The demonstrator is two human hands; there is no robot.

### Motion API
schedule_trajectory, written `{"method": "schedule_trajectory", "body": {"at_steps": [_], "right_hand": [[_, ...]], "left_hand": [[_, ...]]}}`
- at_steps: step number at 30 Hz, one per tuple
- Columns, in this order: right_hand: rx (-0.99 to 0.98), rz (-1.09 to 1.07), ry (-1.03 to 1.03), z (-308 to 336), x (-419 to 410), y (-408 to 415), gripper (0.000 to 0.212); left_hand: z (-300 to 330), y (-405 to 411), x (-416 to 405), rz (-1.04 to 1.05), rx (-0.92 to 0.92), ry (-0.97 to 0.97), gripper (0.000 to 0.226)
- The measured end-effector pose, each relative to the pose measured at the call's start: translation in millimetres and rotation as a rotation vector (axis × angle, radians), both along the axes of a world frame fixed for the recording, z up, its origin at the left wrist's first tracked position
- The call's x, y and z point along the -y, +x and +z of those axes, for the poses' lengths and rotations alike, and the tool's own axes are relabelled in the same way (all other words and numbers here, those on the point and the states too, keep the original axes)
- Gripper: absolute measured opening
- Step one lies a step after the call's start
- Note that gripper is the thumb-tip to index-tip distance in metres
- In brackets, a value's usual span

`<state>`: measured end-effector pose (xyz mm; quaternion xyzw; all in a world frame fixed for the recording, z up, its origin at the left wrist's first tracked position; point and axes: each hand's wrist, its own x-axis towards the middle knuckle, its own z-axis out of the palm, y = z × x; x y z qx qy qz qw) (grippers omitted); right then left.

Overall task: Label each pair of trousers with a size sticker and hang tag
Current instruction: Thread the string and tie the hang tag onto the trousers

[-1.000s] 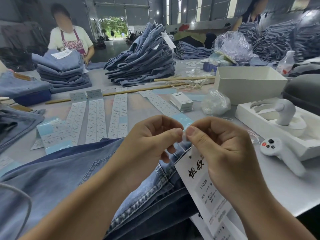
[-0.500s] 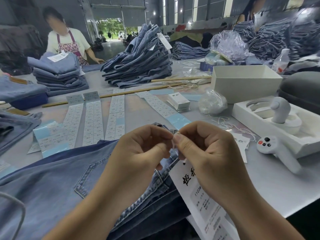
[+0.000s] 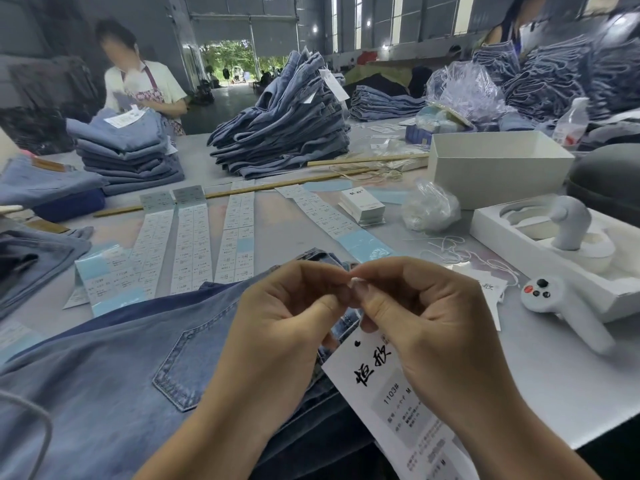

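We bring our left hand [image 3: 294,306] and right hand [image 3: 426,306] together over the waistband of the light blue denim trousers [image 3: 114,368] spread on the grey worktop [image 3: 554,375], each grip pinched on a fastener too small to identify, probably to secure the white printed paper hang tag [image 3: 374,379] dangling below. Sticker strips [image 3: 192,244] lie ahead within reach.
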<state>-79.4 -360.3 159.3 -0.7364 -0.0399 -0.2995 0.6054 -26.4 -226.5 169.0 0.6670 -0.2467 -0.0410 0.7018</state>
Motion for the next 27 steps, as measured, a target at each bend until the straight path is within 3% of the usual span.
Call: {"method": "schedule_trajectory", "body": {"at_steps": [7,11,15,21,27], "right_hand": [[-0.011,-0.026,-0.022,-5.5,-0.6,2.9,0.012],[-0.064,-0.013,-0.058,-4.3,0.0,4.7,0.012],[-0.106,0.066,-0.07,-1.6,-0.1,4.6,0.017],[-0.146,0.145,-0.051,-0.9,1.9,4.0,0.023],[-0.252,0.221,-0.046,1.6,12.1,7.2,0.025]], "left_hand": [[-0.4,-2.1,-1.5,0.024,-0.005,-0.018,0.04],[-1.6,1.1,-7.1,0.0,0.006,-0.025,0.022],[-6.3,4.7,-10.8,0.021,0.103,0.049,0.032],[-8.1,4.0,-11.8,0.061,0.298,0.189,0.013],[-5.5,6.1,-13.9,0.022,0.355,0.229,0.015]]}}
